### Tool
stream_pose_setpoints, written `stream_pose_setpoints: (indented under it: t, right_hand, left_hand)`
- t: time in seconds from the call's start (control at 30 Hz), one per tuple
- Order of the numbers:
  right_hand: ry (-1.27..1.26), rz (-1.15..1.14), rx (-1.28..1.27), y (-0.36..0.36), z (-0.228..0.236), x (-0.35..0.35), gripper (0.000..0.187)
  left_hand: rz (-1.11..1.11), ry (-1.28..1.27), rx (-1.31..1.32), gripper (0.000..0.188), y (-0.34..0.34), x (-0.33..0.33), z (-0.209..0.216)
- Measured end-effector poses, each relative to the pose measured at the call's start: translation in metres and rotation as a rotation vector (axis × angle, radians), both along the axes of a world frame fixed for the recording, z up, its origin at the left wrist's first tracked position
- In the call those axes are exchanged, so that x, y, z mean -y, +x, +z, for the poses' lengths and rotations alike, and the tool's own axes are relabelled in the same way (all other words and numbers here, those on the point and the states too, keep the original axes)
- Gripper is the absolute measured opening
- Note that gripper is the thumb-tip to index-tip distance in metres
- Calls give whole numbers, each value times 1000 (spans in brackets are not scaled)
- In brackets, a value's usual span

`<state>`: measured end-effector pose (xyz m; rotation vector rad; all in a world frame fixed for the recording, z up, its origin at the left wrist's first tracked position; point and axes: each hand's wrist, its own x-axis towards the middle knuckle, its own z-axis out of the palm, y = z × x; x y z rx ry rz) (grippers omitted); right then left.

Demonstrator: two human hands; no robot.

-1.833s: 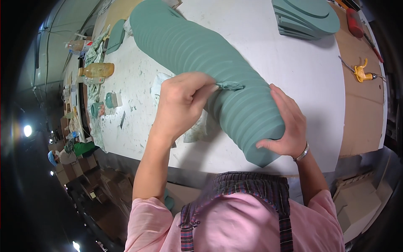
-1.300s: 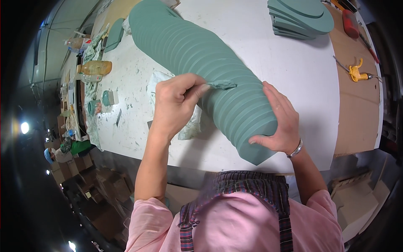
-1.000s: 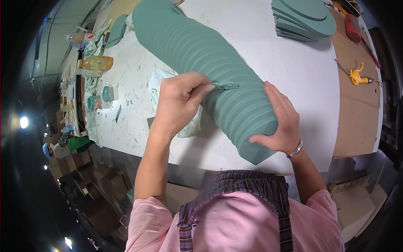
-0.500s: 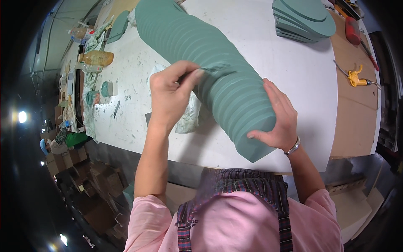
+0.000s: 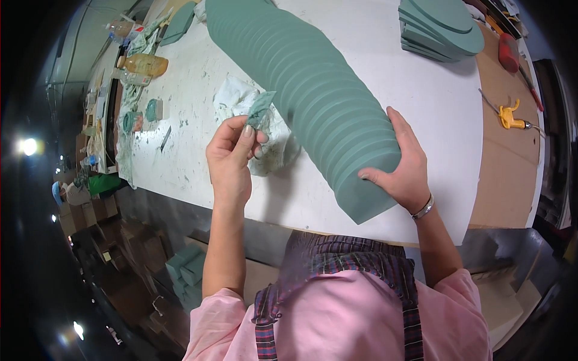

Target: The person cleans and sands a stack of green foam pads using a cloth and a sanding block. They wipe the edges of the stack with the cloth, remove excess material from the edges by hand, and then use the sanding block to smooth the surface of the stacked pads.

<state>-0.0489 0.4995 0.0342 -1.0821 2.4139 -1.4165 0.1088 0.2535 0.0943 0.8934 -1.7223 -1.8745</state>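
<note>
A long stack of green, pointed-oval plates (image 5: 325,90) lies slantwise across the white table, its near end towards me. My right hand (image 5: 404,162) clasps that near end, thumb over the end face and fingers along the right side. To the left of the stack, my left hand (image 5: 236,141) is raised, its thumb and fingertips pinching a small, limp green-smeared scrap (image 5: 261,108). Whether the scrap is cloth or paper I cannot tell. Behind that hand a crumpled white cloth (image 5: 274,147) with green stains lies against the stack's left side.
More green plates (image 5: 439,30) are piled at the far right. A yellow air gun (image 5: 512,115) and a red-handled tool (image 5: 509,53) lie on the brown board (image 5: 503,174). At left are an amber bottle (image 5: 144,65), small green-smeared containers (image 5: 154,109) and a thin blade (image 5: 165,138).
My left hand has drawn the scrap off the stack's surface, down and left, and now holds it in front of the white cloth. My right hand stays on the near end.
</note>
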Motion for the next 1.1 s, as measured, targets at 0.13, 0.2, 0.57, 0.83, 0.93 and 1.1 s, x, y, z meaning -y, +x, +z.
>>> stream_pose_setpoints:
  t: [0.13,0.2,0.57,0.83,0.93,1.1]
  right_hand:
    - [-11,9,92,1,-1,1,104]
    - [-26,5,-42,-1,-7,2,102]
    - [-73,-5,-128,4,-14,5,95]
    - [-46,-33,-234,6,-19,5,94]
    - [-36,-43,-241,5,-20,5,95]
    - [-14,-68,-265,6,-23,5,99]
  left_hand:
    - [27,-30,-4,16,10,-8,-10]
    - [29,-38,-4,15,16,-11,-14]
    - [114,-1,-43,12,34,-11,-30]
    - [63,-222,-14,10,1,-10,-31]
    - [6,-483,27,8,-17,-6,-18]
    - [-29,-696,66,6,-32,4,-14]
